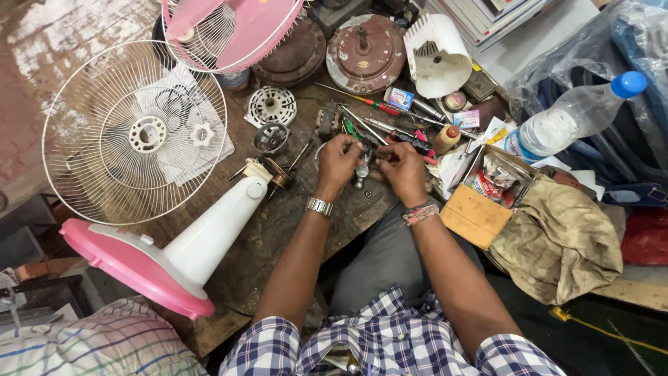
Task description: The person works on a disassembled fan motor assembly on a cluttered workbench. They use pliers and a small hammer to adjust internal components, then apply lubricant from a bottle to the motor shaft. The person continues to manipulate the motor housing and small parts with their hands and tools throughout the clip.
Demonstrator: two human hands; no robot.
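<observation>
My left hand [337,161] and my right hand [402,166] meet over a worn wooden workbench [278,237]. Both are closed around a small metal motor part [362,167] held between them. A metal watch sits on my left wrist and thread bands on my right. Screwdrivers and pliers [390,129] lie just beyond my fingers. A pink and white fan stand [188,244] lies on its side to the left of my left arm, with a small motor piece [278,177] at its top end.
A white wire fan guard [136,132] lies at the left and a pink fan guard [229,31] at the top. Rusty motor housings [365,52] sit at the back. A plastic bottle [570,118], a cardboard box [480,209] and a dirty cloth [557,244] are on the right.
</observation>
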